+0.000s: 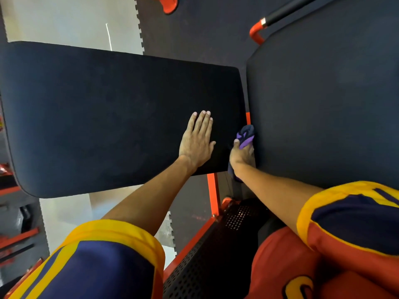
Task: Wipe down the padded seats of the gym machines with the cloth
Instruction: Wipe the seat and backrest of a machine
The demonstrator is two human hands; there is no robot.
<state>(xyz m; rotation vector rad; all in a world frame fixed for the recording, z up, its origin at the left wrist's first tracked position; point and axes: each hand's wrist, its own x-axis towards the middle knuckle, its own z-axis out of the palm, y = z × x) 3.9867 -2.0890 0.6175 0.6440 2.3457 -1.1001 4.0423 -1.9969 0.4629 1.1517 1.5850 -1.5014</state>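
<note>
A wide black padded seat (108,117) fills the left and middle of the head view. A second black pad (323,100) stands to its right, with a narrow gap between them. My left hand (197,140) lies flat, palm down and fingers together, on the right part of the left pad. My right hand (240,155) is in the gap between the two pads and grips a purple cloth (246,135). The cloth is bunched and pokes up past my fingers against the edge of the right pad.
An orange metal frame (213,193) runs under the pads, with a black perforated plate (205,262) below. An orange-and-black handle bar (272,20) sticks out at the upper right. The floor is dark rubber matting (194,33) beside pale tile (71,22).
</note>
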